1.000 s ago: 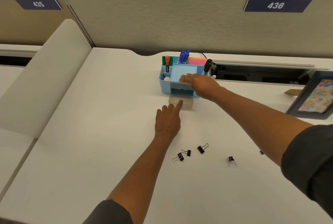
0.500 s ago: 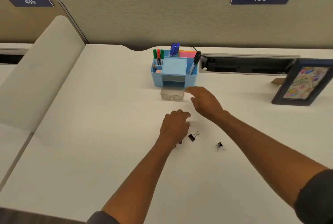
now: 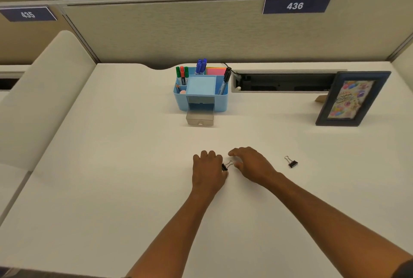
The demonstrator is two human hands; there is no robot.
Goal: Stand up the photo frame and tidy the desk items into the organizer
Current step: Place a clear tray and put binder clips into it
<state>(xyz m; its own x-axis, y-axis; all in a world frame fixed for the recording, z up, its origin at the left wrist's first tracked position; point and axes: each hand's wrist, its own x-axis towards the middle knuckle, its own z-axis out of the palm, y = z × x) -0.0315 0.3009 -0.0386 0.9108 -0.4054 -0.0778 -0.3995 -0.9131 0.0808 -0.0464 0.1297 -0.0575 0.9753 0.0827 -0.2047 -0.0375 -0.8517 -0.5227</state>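
- My left hand [image 3: 209, 171] lies palm down on the desk [image 3: 111, 188], near the middle, with the fingers curled downward over a spot of the surface.
- A black binder clip [image 3: 226, 165] shows at the right edge of this hand, touching it; its wire handles point to the right. I cannot tell if my fingers pinch it or only cover it.
- My right hand [image 3: 251, 164] is just to the right of that clip, fingers bent and a little spread, with thumb and forefinger apart on either side of the wire handles. It holds nothing that I can see.
- A second binder clip [image 3: 291, 162] lies alone on the desk, further right, apart from both hands.
- The blue organizer [image 3: 221, 101] stands far from me, at the middle of the desk, with markers [image 3: 182, 74] and pens [image 3: 201, 66] upright in its back compartments.
- Its small grey drawer [image 3: 200, 118] is pulled out toward me.
- The photo frame [image 3: 350, 98] stands upright at the far right, leaning slightly back.
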